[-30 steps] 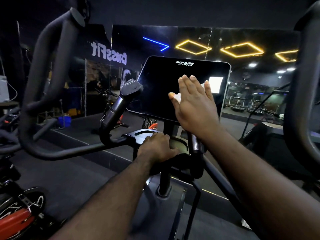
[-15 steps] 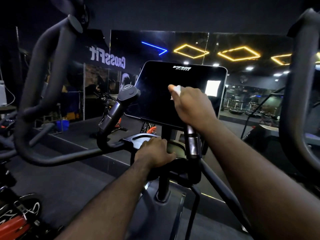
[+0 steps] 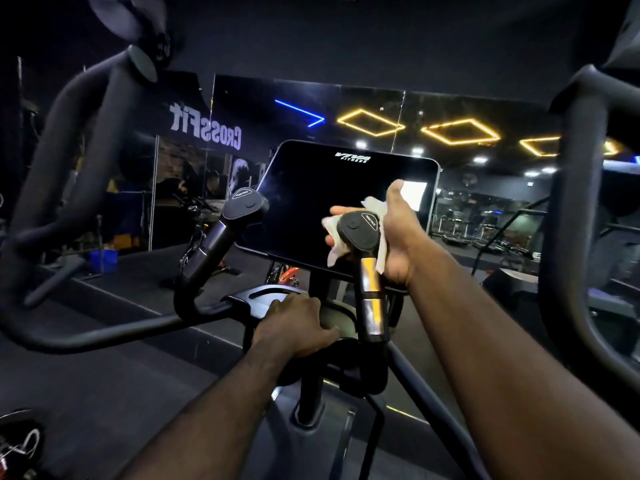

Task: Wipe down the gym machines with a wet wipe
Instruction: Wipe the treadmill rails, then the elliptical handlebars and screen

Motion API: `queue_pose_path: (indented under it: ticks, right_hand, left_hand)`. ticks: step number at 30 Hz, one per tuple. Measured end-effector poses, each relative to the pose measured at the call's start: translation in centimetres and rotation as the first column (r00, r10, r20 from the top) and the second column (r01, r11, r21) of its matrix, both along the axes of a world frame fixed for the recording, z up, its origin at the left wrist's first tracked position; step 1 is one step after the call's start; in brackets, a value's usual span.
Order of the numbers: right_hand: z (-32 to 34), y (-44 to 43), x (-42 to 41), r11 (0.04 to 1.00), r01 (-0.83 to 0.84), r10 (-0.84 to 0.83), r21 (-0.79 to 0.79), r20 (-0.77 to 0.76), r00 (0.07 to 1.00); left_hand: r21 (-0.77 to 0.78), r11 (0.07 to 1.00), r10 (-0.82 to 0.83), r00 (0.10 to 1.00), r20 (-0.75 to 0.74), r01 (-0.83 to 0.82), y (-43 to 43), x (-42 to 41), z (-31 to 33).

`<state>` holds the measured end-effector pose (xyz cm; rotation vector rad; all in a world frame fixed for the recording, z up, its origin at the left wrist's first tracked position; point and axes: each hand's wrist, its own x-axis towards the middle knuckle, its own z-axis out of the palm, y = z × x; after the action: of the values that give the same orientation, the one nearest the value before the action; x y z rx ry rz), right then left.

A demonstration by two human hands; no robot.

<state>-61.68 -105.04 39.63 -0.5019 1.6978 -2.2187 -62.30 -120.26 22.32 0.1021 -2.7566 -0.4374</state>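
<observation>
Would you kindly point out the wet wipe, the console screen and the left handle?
wet wipe [image 3: 375,206]: head view, upper white fold.
console screen [image 3: 311,209]: head view, dark glass centre.
left handle [image 3: 244,203]: head view, top cap.

you are in a gym, dark and lit by yellow diamond lights [image 3: 446,125]. in front of you stands a cardio machine [image 3: 311,403] with a black console [image 3: 311,209] marked "viva fitness" and long curved handlebars [image 3: 86,150]. a mirror wall [image 3: 242,98] shows a reversed "crossfit" sign [image 3: 206,128], and more machines [image 3: 460,233] stand far at your right.
</observation>
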Motion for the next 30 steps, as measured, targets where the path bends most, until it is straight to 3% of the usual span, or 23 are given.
queue_pose_path:
  ticks: [8, 13, 16, 21, 26, 30]
  right_hand:
    - [-3.3, 0.8, 0.2, 0.996, -0.071, 0.070, -0.048, -0.016, 0.997]
    - [-1.7, 0.1, -0.3, 0.996, -0.070, 0.069, 0.046, 0.011, 0.998]
    - [-2.3, 0.2, -0.1, 0.996, -0.054, 0.058, 0.065, -0.063, 0.996]
    - [-8.1, 1.9, 1.6, 0.967, 0.195, -0.164, 0.163, -0.189, 0.968]
    - [-7.3, 1.2, 0.6, 0.921, 0.327, -0.274, 0.214, -0.244, 0.930]
    - [-11.5, 1.9, 2.1, 0.872, 0.437, -0.305, 0.221, -0.452, 0.838]
  left_hand:
    - [0.006, 1.000, 0.005, 1.000, 0.023, -0.005, -0.1, -0.1, 0.0]
    - [-0.022, 1.000, 0.012, 1.000, 0.019, -0.011, 0.2, -0.2, 0.2]
    - [-0.033, 0.999, 0.011, 1.000, 0.007, -0.011, 0.4, 0.1, 0.3]
    - [0.020, 0.999, 0.025, 1.000, -0.018, -0.025, 0.3, -0.2, -0.2]
    - [0.028, 0.999, 0.035, 0.998, -0.046, -0.034, 0.3, -0.5, -0.3]
    - [0.051, 0.999, 0.016, 0.999, -0.029, -0.015, 0.2, 0.0, -0.2]
